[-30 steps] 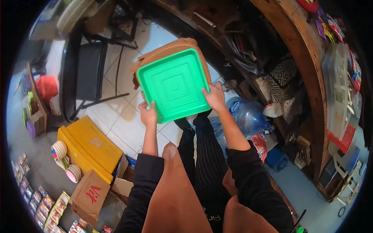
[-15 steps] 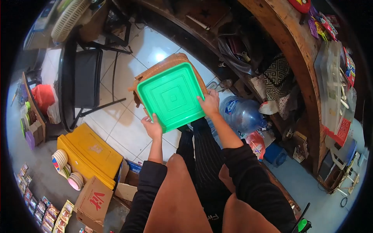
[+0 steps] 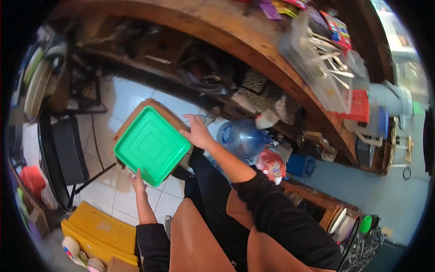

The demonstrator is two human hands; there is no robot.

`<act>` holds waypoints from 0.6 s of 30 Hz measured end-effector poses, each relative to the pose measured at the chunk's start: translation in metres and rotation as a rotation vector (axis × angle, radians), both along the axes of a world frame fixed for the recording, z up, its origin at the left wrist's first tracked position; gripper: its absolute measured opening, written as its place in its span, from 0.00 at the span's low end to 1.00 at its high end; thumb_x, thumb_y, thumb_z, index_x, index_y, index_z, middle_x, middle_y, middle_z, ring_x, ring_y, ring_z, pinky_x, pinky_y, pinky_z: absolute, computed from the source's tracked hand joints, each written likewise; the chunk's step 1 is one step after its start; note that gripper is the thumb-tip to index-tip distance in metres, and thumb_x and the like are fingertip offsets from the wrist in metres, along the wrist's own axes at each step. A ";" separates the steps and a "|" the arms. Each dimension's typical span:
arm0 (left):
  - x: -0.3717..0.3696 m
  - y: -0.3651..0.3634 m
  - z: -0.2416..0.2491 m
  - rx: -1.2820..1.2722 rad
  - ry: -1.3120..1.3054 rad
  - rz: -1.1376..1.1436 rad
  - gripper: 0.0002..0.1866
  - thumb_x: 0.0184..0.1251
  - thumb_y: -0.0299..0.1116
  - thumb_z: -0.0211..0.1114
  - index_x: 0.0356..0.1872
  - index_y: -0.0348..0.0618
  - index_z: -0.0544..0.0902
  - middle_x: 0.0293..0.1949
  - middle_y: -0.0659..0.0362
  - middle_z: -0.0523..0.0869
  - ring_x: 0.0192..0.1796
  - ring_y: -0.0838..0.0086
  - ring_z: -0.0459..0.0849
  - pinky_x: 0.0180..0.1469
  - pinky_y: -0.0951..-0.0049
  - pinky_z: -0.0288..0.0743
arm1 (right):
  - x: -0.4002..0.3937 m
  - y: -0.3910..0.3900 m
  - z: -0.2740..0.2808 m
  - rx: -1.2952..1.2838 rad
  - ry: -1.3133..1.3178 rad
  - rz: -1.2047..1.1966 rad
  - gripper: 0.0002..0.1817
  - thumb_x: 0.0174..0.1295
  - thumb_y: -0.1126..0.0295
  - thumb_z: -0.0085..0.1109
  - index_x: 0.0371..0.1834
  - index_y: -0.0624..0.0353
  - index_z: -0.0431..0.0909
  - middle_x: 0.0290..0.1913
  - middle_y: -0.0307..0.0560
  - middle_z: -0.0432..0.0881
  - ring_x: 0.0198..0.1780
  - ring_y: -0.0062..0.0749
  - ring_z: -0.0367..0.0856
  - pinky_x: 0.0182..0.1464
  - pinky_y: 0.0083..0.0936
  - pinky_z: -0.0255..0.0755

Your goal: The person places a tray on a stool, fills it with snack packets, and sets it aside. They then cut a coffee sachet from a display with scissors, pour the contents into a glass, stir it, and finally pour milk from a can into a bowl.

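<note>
A bright green square plastic tray (image 3: pixel 153 145) with stepped square ridges lies over a brown, worn-edged stool-like surface (image 3: pixel 152 103) above the tiled floor. My right hand (image 3: pixel 198 132) is at the tray's right side, its fingers stretched out and apart, with the thumb by the rim. At the near left rim is my left hand (image 3: pixel 137 185), thumb against the edge and fingers spread away from it. The tray's underside is hidden. Just beyond my right hand lies a large blue water bottle (image 3: pixel 247 138).
A black folding chair (image 3: pixel 68 152) stands at the left, near a yellow box lid (image 3: pixel 102 231) with stacked bowls (image 3: pixel 71 247). Along the top and right runs a wooden counter (image 3: pixel 253 38) bearing a clear container of spoons (image 3: pixel 317 59). A red plastic bag (image 3: pixel 271 164) sits past the bottle.
My view has turned, so the tray and stool now appear further left and lower. The right hand's fingers have straightened and spread off the rim. My left hand stays at the near edge.
</note>
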State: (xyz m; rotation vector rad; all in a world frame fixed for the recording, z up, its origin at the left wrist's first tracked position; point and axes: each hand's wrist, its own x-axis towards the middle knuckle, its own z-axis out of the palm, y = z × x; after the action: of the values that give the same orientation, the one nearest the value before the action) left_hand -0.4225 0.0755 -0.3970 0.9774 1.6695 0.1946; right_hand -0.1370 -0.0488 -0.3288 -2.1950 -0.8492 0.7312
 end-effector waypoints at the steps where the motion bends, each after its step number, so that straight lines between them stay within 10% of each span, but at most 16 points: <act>1: -0.001 0.003 -0.017 0.221 0.007 -0.038 0.33 0.59 0.36 0.62 0.63 0.42 0.58 0.61 0.47 0.65 0.60 0.59 0.67 0.58 0.57 0.63 | 0.017 -0.006 0.027 0.004 0.031 0.054 0.29 0.51 0.63 0.61 0.57 0.56 0.63 0.54 0.57 0.67 0.58 0.51 0.65 0.60 0.37 0.61; 4: 0.066 0.012 0.056 0.854 -0.006 -0.269 0.28 0.61 0.30 0.58 0.62 0.38 0.60 0.62 0.48 0.63 0.63 0.59 0.64 0.62 0.57 0.58 | 0.071 -0.025 0.117 0.057 0.042 0.241 0.23 0.53 0.62 0.60 0.52 0.56 0.69 0.49 0.54 0.71 0.54 0.48 0.70 0.56 0.35 0.65; 14: 0.349 0.018 0.294 0.906 -1.002 -0.885 0.11 0.60 0.27 0.56 0.43 0.38 0.78 0.54 0.52 0.76 0.54 0.68 0.74 0.56 0.71 0.65 | 0.205 -0.083 0.346 0.306 -0.821 0.094 0.11 0.51 0.71 0.60 0.38 0.60 0.78 0.36 0.48 0.80 0.36 0.38 0.80 0.41 0.28 0.73; 16: 0.404 0.013 0.317 0.959 -1.083 -0.999 0.11 0.62 0.30 0.56 0.44 0.39 0.78 0.53 0.54 0.77 0.52 0.71 0.75 0.55 0.74 0.66 | 0.246 -0.098 0.364 0.147 -0.876 -0.026 0.14 0.59 0.69 0.56 0.45 0.65 0.76 0.44 0.42 0.81 0.40 0.23 0.80 0.43 0.21 0.73; 18: 0.457 0.016 0.322 1.053 -1.093 -1.115 0.11 0.62 0.30 0.55 0.44 0.39 0.78 0.52 0.55 0.77 0.52 0.71 0.76 0.55 0.75 0.66 | 0.268 -0.097 0.377 0.164 -0.813 -0.330 0.12 0.54 0.67 0.58 0.38 0.63 0.78 0.39 0.55 0.79 0.40 0.41 0.79 0.45 0.30 0.72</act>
State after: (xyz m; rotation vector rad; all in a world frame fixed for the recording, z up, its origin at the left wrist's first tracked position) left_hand 0.0347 0.0917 -0.0750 1.9204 -0.2000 0.7073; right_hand 0.1313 -0.1463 0.0483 -2.3921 -0.8345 -0.4193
